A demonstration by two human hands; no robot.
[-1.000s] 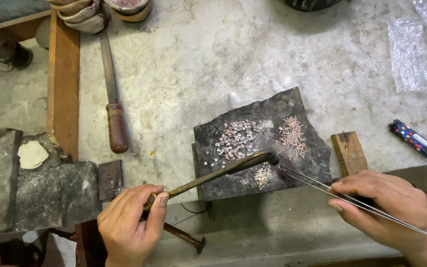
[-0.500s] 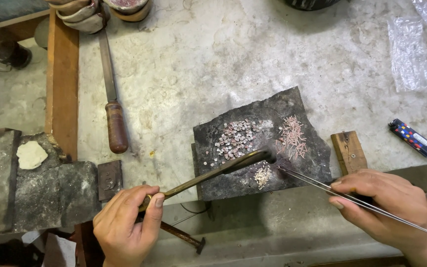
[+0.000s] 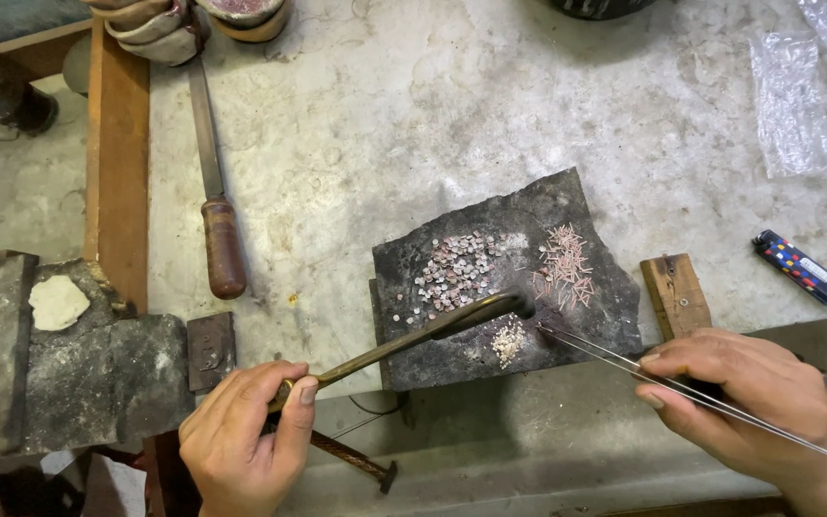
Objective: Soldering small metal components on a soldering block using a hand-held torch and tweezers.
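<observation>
A brass torch (image 3: 404,343) is held in a closed grip by the left hand (image 3: 241,436), its nozzle laid over the dark slab (image 3: 519,273). Long thin tweezers (image 3: 643,373) are pinched by the right hand (image 3: 744,397), tips touching the slab beside small metal discs (image 3: 452,273) and copper bits (image 3: 564,266). Farther off on the worktop (image 3: 413,124), a wooden-handled file (image 3: 214,191) is seen, and a lighter (image 3: 803,268) at the right.
</observation>
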